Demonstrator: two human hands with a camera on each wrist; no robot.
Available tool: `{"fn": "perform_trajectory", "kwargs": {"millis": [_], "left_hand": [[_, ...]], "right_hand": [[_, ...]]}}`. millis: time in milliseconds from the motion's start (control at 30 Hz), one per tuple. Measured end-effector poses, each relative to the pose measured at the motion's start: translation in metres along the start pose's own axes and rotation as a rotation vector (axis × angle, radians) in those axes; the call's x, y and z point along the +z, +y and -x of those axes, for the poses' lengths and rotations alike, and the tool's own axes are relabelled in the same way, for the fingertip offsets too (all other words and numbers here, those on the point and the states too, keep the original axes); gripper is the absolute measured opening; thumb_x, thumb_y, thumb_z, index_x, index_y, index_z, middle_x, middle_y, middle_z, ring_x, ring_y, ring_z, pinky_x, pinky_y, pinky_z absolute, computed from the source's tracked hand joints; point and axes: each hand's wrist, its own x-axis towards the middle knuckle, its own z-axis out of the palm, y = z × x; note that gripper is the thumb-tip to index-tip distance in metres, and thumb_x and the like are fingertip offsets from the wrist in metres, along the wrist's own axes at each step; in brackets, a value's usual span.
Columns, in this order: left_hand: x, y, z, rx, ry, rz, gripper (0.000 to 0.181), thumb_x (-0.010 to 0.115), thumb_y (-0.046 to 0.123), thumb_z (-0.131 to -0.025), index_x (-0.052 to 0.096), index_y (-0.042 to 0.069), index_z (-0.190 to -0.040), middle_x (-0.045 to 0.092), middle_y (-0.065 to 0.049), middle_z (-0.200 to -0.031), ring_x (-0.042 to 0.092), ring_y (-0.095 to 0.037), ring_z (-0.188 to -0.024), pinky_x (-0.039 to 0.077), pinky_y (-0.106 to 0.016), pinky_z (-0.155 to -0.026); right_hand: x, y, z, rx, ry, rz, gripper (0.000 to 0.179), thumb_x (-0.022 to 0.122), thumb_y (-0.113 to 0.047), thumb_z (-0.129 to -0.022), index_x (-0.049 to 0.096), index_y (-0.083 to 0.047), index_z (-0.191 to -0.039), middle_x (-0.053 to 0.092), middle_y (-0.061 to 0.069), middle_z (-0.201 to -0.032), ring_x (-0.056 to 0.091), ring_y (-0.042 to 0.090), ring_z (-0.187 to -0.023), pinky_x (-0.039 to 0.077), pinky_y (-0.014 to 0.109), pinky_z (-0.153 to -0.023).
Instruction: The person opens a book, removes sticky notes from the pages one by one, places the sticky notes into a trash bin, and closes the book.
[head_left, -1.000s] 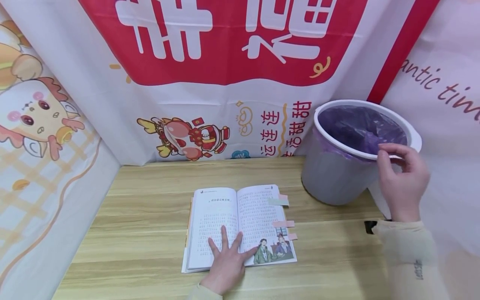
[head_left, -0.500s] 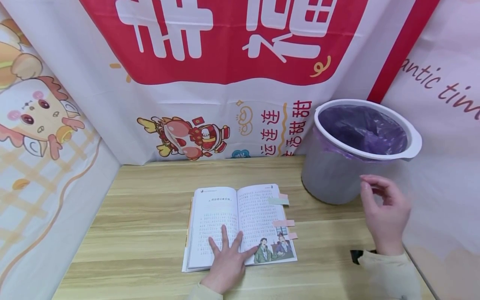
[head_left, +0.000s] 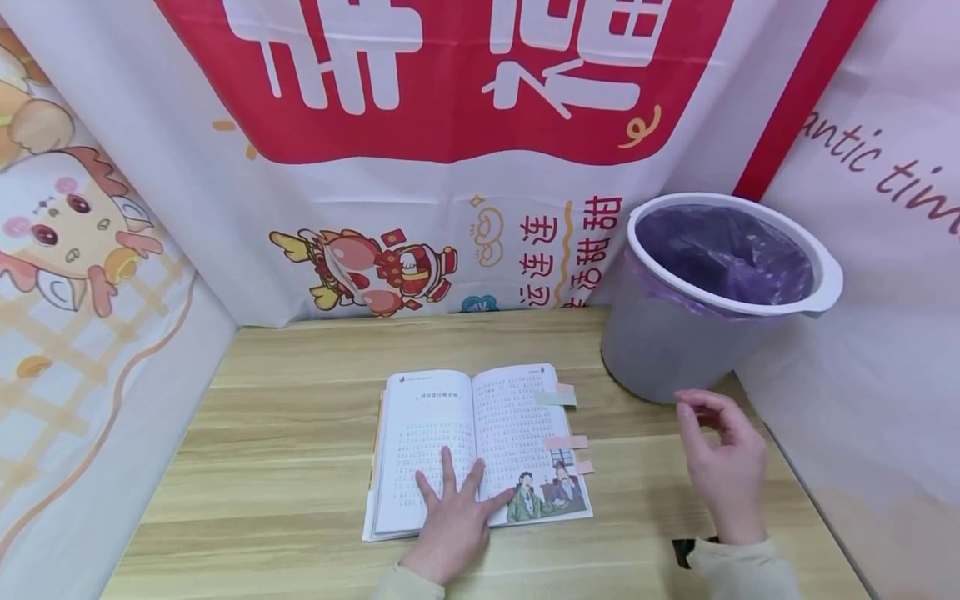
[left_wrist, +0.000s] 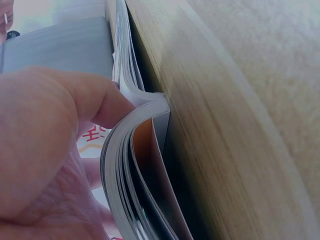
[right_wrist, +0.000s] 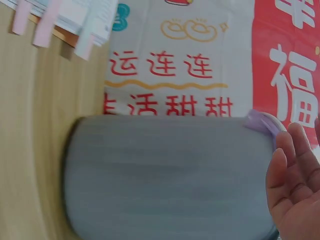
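Observation:
An open book (head_left: 517,417) lies on the wooden table, with printed text on both pages and a coloured drawing at the lower right. Across its lower middle my left hand (head_left: 453,525) rests with fingers spread. The left wrist view shows the thumb by the curved page block (left_wrist: 120,165). Pink and pale green sticky tabs (head_left: 566,442) stick out from the right page's edge. My right hand (head_left: 723,467) is over the table right of the book, fingers loosely curled, with nothing visible in it. Behind it stands a grey trash bin (head_left: 660,342).
A purple bag (head_left: 757,271) lines the bin, whose white rim faces up. Printed cloth (head_left: 450,179) hangs along the back of the wooden table (head_left: 300,433), with more printed cloth at the left and right sides.
My right hand has moved from the bin's rim down and to the left, toward the book. My left hand has stayed on the pages.

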Motion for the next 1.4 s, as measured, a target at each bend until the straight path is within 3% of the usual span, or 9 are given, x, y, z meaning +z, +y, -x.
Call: {"fn": "perform_trajectory", "kwargs": {"millis": [133, 333, 500, 700, 900, 1133, 1400], "left_hand": [[0.001, -0.001, 0.0, 0.003, 0.012, 0.003, 0.049, 0.066, 0.019, -0.088, 0.064, 0.044, -0.13, 0.044, -0.016, -0.15, 0.006, -0.065, -0.137, 0.004, -0.09, -0.089], [0.002, -0.001, -0.001, -0.001, 0.007, 0.006, 0.05, 0.066, 0.019, -0.087, 0.063, 0.044, -0.13, 0.043, -0.016, -0.15, 0.004, -0.065, -0.138, 0.002, -0.089, -0.09], [0.002, -0.001, -0.001, 0.001, 0.006, 0.01, 0.05, 0.065, 0.019, -0.087, 0.063, 0.044, -0.13, 0.043, -0.017, -0.151, 0.004, -0.064, -0.138, 0.003, -0.089, -0.09], [0.002, -0.001, -0.001, -0.001, 0.002, 0.01, 0.05, 0.065, 0.018, -0.087, 0.064, 0.044, -0.13, 0.043, -0.017, -0.15, 0.005, -0.065, -0.138, 0.003, -0.089, -0.09], [0.001, -0.001, -0.002, -0.007, -0.007, 0.006, 0.049, 0.064, 0.018, -0.088, 0.063, 0.043, -0.131, 0.043, -0.017, -0.15, 0.004, -0.064, -0.138, 0.004, -0.089, -0.09], [0.0, -0.001, -0.002, -0.008, -0.01, 0.005, 0.049, 0.065, 0.018, -0.088, 0.064, 0.043, -0.131, 0.043, -0.017, -0.15, 0.004, -0.065, -0.137, 0.003, -0.089, -0.09], [-0.001, -0.001, -0.002, -0.004, -0.001, 0.008, 0.048, 0.064, 0.018, -0.089, 0.064, 0.042, -0.13, 0.044, -0.017, -0.15, 0.005, -0.065, -0.137, 0.005, -0.089, -0.09]], "right_hand": [[0.007, -0.001, 0.011, 0.01, -0.042, -0.001, 0.016, 0.063, 0.021, -0.082, 0.067, 0.013, -0.096, 0.068, 0.025, -0.092, 0.062, 0.005, -0.081, 0.049, 0.013, -0.073], [0.016, 0.016, 0.03, 0.032, -0.107, 0.022, 0.021, 0.066, 0.019, -0.082, 0.068, 0.007, -0.099, 0.07, 0.014, -0.094, 0.062, 0.003, -0.084, 0.05, 0.013, -0.074], [0.023, 0.025, 0.041, 0.039, -0.149, 0.027, 0.02, 0.068, 0.013, -0.085, 0.07, 0.003, -0.101, 0.07, 0.015, -0.091, 0.062, 0.004, -0.082, 0.05, 0.013, -0.073], [0.028, 0.032, 0.049, 0.125, -0.197, 0.071, 0.015, 0.068, 0.007, -0.088, 0.07, -0.002, -0.099, 0.07, 0.006, -0.091, 0.062, 0.007, -0.08, 0.051, 0.014, -0.071], [0.032, 0.038, 0.055, 0.205, -0.314, 0.187, 0.015, 0.071, -0.002, -0.09, 0.07, -0.007, -0.104, 0.071, -0.001, -0.096, 0.064, 0.012, -0.083, 0.055, 0.024, -0.071], [0.037, 0.048, 0.06, 0.126, -0.447, 0.309, 0.022, 0.073, -0.003, -0.087, 0.07, -0.005, -0.109, 0.072, 0.004, -0.102, 0.066, 0.021, -0.088, 0.057, 0.045, -0.074], [0.041, 0.057, 0.062, 0.02, -0.536, 0.438, 0.029, 0.077, -0.003, -0.084, 0.071, -0.006, -0.112, 0.071, 0.007, -0.106, 0.066, 0.026, -0.093, 0.056, 0.046, -0.079]]}}
